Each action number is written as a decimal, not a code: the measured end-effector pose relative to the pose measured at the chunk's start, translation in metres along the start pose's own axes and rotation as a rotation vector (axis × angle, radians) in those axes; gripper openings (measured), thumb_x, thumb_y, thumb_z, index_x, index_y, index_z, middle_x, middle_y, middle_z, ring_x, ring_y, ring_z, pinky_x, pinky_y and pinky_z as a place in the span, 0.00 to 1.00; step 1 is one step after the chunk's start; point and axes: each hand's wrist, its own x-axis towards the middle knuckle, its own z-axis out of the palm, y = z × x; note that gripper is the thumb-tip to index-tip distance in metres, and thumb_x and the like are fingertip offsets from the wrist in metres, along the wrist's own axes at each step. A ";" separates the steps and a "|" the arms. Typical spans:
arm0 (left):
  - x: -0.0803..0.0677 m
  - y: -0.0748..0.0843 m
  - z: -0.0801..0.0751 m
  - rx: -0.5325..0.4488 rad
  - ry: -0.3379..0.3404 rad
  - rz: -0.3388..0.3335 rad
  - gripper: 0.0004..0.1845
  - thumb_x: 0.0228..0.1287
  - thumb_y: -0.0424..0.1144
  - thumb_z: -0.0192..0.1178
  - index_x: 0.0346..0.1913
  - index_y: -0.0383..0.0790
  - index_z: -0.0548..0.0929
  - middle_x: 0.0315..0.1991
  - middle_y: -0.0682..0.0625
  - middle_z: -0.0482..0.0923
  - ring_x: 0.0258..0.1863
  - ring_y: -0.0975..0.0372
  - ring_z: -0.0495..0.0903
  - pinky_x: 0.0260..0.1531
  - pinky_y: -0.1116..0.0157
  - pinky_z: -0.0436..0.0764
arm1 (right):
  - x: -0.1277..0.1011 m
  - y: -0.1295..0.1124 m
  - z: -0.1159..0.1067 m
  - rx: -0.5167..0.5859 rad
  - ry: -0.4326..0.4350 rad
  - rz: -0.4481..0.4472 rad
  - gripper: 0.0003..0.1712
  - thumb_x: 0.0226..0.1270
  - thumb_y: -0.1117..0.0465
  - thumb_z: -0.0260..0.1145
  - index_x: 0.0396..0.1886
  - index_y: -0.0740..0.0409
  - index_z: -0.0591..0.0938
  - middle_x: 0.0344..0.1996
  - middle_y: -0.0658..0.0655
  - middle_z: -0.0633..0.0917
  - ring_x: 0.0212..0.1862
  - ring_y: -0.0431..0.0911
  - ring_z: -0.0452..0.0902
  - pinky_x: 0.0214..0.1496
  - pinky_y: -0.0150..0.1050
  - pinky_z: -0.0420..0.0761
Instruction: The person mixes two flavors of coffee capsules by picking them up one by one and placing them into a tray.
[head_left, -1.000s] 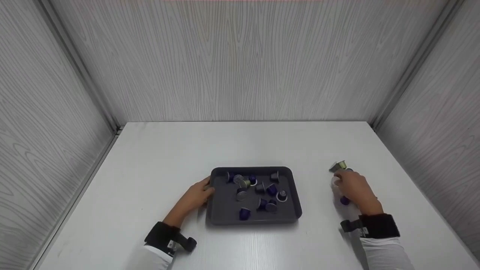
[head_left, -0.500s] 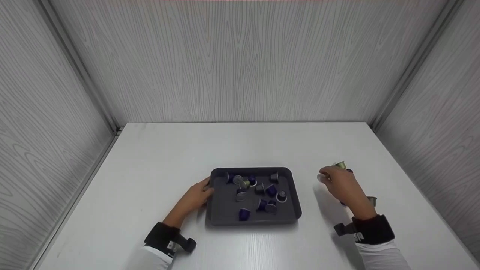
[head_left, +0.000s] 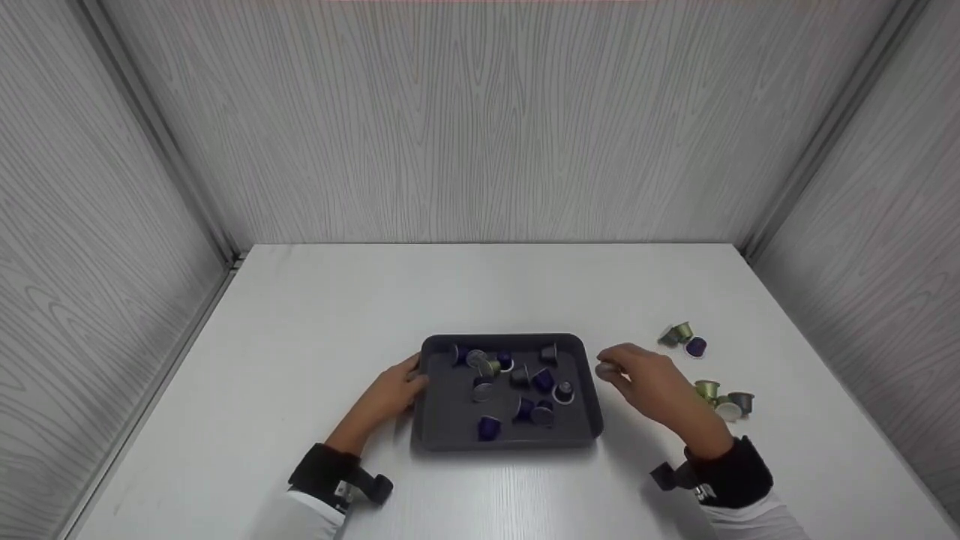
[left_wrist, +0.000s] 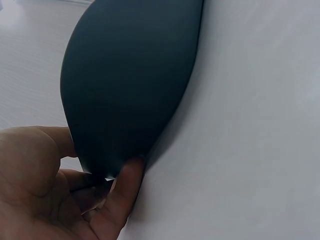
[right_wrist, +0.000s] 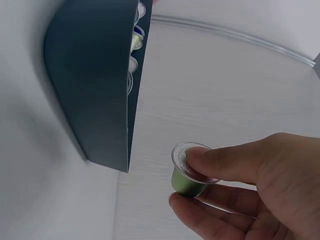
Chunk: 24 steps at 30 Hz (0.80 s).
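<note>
A dark grey tray (head_left: 454, 427) lies mid-table with several coffee capsules in it, mostly dark blue, some grey, one green-gold. My left hand (head_left: 391, 390) holds the tray's left side; in the left wrist view, its thumb and fingers (left_wrist: 127, 185) pinch the tray's end. Just off the tray's right edge, my right hand (head_left: 651, 386) pinches a green coffee capsule (right_wrist: 187, 182) with a silver lid. The thumb presses on the lid and the fingers lie under the body, as the right wrist view shows.
Two loose groups of capsules lie on the white table at the right: a green capsule (head_left: 683, 331) and a dark blue capsule (head_left: 696, 346) in the far group, a grey capsule (head_left: 741, 401) in the near one. Wood-grain panels (head_left: 480, 127) enclose the table's back and sides.
My right hand has moved left from the loose capsules to the tray's right edge, carrying the coffee capsule. My left hand and the tray have stayed in place.
</note>
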 end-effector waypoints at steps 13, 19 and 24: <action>-0.001 0.001 0.000 0.008 -0.004 0.012 0.30 0.72 0.42 0.50 0.74 0.40 0.63 0.65 0.39 0.72 0.48 0.52 0.77 0.49 0.51 0.75 | -0.006 -0.031 0.011 0.086 -0.164 -0.159 0.10 0.61 0.67 0.70 0.42 0.56 0.81 0.36 0.49 0.83 0.35 0.42 0.82 0.36 0.38 0.81; 0.000 0.002 -0.001 0.018 -0.003 0.007 0.30 0.72 0.42 0.50 0.75 0.41 0.62 0.67 0.39 0.69 0.57 0.50 0.74 0.56 0.50 0.71 | -0.007 -0.038 0.016 0.066 -0.256 -0.178 0.07 0.63 0.68 0.68 0.41 0.60 0.82 0.33 0.50 0.83 0.33 0.42 0.79 0.34 0.38 0.80; 0.000 0.001 0.000 0.007 -0.001 -0.006 0.30 0.72 0.42 0.50 0.75 0.41 0.62 0.67 0.38 0.68 0.57 0.50 0.74 0.56 0.50 0.71 | -0.007 -0.041 0.017 0.050 -0.297 -0.168 0.08 0.63 0.69 0.67 0.42 0.61 0.82 0.34 0.52 0.83 0.32 0.42 0.79 0.33 0.39 0.79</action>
